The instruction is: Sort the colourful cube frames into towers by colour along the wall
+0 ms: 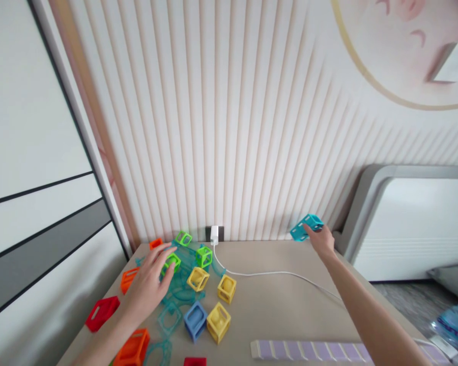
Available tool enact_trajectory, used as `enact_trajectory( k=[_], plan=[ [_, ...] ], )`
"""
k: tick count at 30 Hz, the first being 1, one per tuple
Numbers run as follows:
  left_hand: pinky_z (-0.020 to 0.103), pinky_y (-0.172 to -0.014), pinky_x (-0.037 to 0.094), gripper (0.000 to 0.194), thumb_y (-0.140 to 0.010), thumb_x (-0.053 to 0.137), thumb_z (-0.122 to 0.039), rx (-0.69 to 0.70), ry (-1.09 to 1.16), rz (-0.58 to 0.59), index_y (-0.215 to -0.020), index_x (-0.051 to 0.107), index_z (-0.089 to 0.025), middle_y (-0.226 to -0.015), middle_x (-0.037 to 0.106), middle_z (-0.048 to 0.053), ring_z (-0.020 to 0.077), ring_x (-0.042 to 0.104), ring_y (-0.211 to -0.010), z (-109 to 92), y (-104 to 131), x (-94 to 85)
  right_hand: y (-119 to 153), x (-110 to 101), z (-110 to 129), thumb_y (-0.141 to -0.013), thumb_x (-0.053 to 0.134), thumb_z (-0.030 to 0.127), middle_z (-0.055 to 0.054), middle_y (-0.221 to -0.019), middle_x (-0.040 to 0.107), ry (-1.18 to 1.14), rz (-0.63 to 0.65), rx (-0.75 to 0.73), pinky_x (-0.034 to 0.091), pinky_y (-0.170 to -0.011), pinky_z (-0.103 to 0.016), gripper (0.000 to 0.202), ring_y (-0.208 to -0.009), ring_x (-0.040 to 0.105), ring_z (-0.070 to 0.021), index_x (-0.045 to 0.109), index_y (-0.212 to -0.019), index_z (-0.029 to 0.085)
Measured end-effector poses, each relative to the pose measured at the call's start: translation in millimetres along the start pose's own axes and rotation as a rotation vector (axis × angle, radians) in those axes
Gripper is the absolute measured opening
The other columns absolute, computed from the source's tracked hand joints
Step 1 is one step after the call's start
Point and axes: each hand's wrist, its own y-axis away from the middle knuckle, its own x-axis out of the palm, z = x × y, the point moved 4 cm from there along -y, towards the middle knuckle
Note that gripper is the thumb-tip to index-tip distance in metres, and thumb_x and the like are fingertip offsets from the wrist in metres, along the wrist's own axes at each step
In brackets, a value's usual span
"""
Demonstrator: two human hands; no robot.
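A red block [195, 361], cut off by the lower edge, lies nearest the camera. From the left, another red block [102, 313] and an orange block [133, 348] sit along the table [275, 305], flanking the person's left forearm. The left hand [156, 274] reaches over the pile, thumb and fingers parted about a green block [171, 262]; whether they press on it I cannot tell. Clear teal pieces [170, 318] spread beneath; they look thin and smooth, so probably slippery and best picked up by an edge. Next come a blue block [195, 321] and three yellow blocks [219, 323], then a white cable [275, 274] running right from a charger [214, 235] at the wall.

At far right, the right hand [322, 239] pinches one end of a long turquoise block [306, 227], seemingly raised near the wall at the table's back corner. It should be light and stiff, likely plastic, hard to crush. The open windows give fingertips an edge; gripping nearer its middle would probably tip it less.
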Motion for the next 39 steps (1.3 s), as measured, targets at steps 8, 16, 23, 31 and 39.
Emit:
enact_trajectory(
  k=[8, 16, 23, 31, 39],
  plan=[
    [0.047, -0.115, 0.047, 0.069, -0.097, 0.056, -0.054, -0.143, 0.425, 0.414, -0.157, 0.036, -0.026, -0.156, 0.049, 0.013, 0.0315, 0.052, -0.141, -104, 8, 0.6, 191, 54, 98, -0.085, 0.075, 0.057, -0.012, -0.103, 0.078, -0.608, 0.837, -0.079, 0.058, -0.096, -0.047, 0.046, -0.097, 0.074, -0.0295, 0.073, -0.105, 0.016],
    [0.043, -0.118, 0.044, 0.067, -0.098, 0.055, -0.047, -0.197, 0.491, 0.445, -0.159, 0.035, -0.031, -0.159, 0.048, 0.009, 0.0281, 0.048, -0.145, -109, 64, -16.1, 269, 94, 131, -0.08, 0.079, 0.061, -0.012, -0.1, 0.079, -0.726, 0.895, -0.085, 0.058, -0.089, -0.045, 0.05, -0.094, 0.074, -0.0301, 0.07, -0.102, 0.017],
    [0.046, -0.108, 0.051, 0.07, -0.093, 0.052, -0.022, -0.215, -0.006, 0.445, -0.16, 0.032, -0.026, -0.145, 0.06, 0.015, 0.0323, 0.062, -0.13, -45, 61, -25.0, 249, 115, 119, -0.074, 0.077, 0.071, -0.01, -0.089, 0.078, -0.587, 0.731, -0.124, 0.055, -0.071, -0.037, 0.059, -0.08, 0.072, -0.0262, 0.065, -0.097, 0.018],
    [0.051, -0.103, 0.052, 0.076, -0.09, 0.063, -0.028, -0.209, -0.198, 0.536, -0.159, 0.033, -0.019, -0.151, 0.05, 0.024, 0.0403, 0.06, -0.129, -13, 49, -5.6, 276, 150, 129, -0.071, 0.078, 0.072, -0.007, -0.086, 0.078, -0.615, 0.827, -0.152, 0.059, -0.07, -0.038, 0.065, -0.076, 0.074, -0.0255, 0.059, -0.107, 0.022],
    [0.05, -0.103, 0.052, 0.053, -0.09, 0.066, -0.04, -0.13, -0.008, 0.227, -0.137, 0.054, -0.018, -0.13, 0.068, 0.017, 0.0355, 0.065, -0.122, -49, 32, -9.9, 314, 183, 149, -0.085, 0.064, 0.072, -0.005, -0.093, 0.078, -0.578, 0.917, -0.281, 0.062, -0.071, -0.038, 0.055, -0.083, 0.076, -0.0258, 0.053, -0.111, 0.025]
  ],
)
